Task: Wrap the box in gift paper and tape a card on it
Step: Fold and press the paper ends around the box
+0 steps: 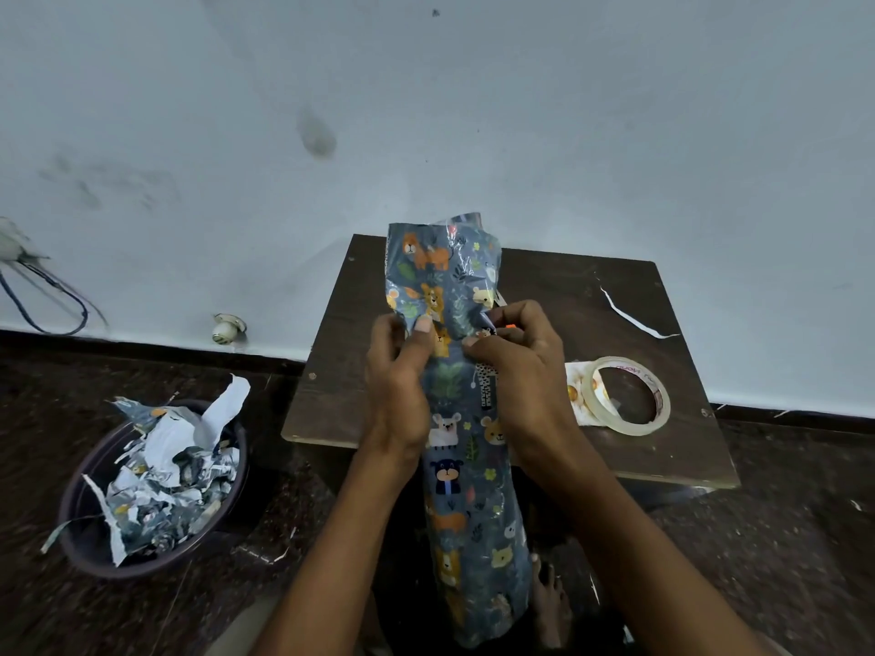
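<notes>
A dark brown square wooden table [558,324] stands against a pale blue wall [426,111] on a dark speckled floor [781,537]. To its left, on the floor, a dark round plastic basin [90,523] holds torn scraps of wrapping paper [165,471].

Over the table's near edge, a long box wrapped in blue gift paper printed with cartoon animals [466,466] is held lengthwise, pointing away from the person; the paper at its far end stands loose and crumpled above the table.

Both forearms reach forward from the bottom of the view. The left hand [400,376] grips the box's left side, thumb pressed flat on the paper. The right hand [518,362] has fingers curled, pinching a fold of paper at the top face; something small and orange shows at its fingertips, not identifiable.

A roll of clear adhesive tape [627,395] lies flat on the table to the right, resting on a white card with orange print [575,390]. A thin white paper strip [629,314] lies beyond it.
</notes>
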Demonstrator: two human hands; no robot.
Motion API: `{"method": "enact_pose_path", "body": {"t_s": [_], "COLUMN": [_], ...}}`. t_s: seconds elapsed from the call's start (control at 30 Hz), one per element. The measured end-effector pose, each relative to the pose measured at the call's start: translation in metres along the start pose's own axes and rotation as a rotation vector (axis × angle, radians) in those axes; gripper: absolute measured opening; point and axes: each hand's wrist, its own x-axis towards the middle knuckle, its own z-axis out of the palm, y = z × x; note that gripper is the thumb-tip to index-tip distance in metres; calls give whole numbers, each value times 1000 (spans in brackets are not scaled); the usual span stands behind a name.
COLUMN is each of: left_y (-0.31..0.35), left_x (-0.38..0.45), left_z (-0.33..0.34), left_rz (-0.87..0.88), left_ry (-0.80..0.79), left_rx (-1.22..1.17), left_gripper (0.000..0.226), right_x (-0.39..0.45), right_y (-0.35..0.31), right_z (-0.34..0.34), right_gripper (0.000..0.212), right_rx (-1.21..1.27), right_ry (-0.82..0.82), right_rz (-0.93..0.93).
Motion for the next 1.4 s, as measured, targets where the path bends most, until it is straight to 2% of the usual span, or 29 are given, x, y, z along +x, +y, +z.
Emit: {"method": "enact_pose_path", "body": {"t_s": [0.13,0.2,0.3,0.43,0.57,0.6,0.67,0.77,0.93,1.17,1.3,1.4], "left_y": [14,20,25,30,34,34,33,29,29,24,22,21], "left_x": [13,21,29,32,38,40,43,46,47,45,43,38], "left_z": [-13,-24,-37,-47,-53,-53,-52,-51,-46,-35,-27,-21], "left_rz": [134,176,255,258,288,286,263,187,93,283,300,314], "left_ry": [-25,-42,-66,-134,-105,-85,-59,2,47,148,246,258], "left_rx": [-70,-66,-18,95,259,262,247,181,125,282,270,227], "left_gripper": [53,55,45,14,21,17,8,29,36,41,26,15], "right_x": [3,5,6,6,8,8,8,8,9,-2,-4,-3], "right_y": [-1,-1,-1,1,4,4,2,-1,-2,2,1,2], "right_z": [-6,-9,-13,-16,-22,-24,-27,-28,-36,-28,-26,-22], "right_gripper": [16,14,11,16,11,11,16,27,31,58,45,29], "right_rx": [-14,-40,-100,-145,-168,-162,-147,-135,-157,-80,-86,-86], "right_ry": [-69,-120,-182,-223,-253,-263,-284,-328,-371,-383,-465,-442], "right_rz": [28,65,117,146,153,154,156,161,165,204,183,146]}}
